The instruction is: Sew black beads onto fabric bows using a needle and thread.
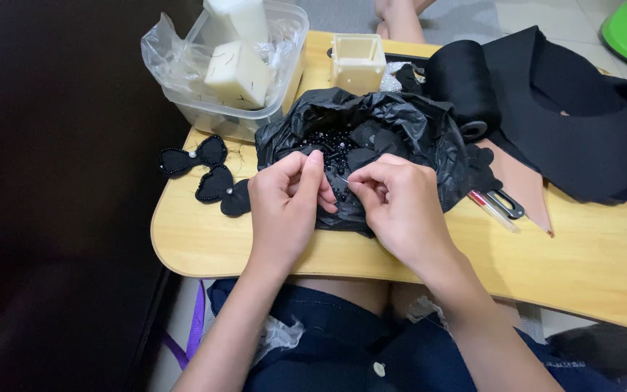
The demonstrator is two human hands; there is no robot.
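Black beads [333, 147] in plastic bag [429, 138] under left hand [284, 203], right hand [399, 203].

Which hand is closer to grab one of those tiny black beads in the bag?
Probably the left hand. Its fingertips sit right beside the loose black beads in the open black plastic bag. The right hand seems pinched on what looks like a thin needle, so it looks busy.

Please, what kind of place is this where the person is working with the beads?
Probably a home craft corner, not a workshop: a small wooden lap table over the person's knees, a black plastic bag of beads, finished black bows, and rolled black fabric.
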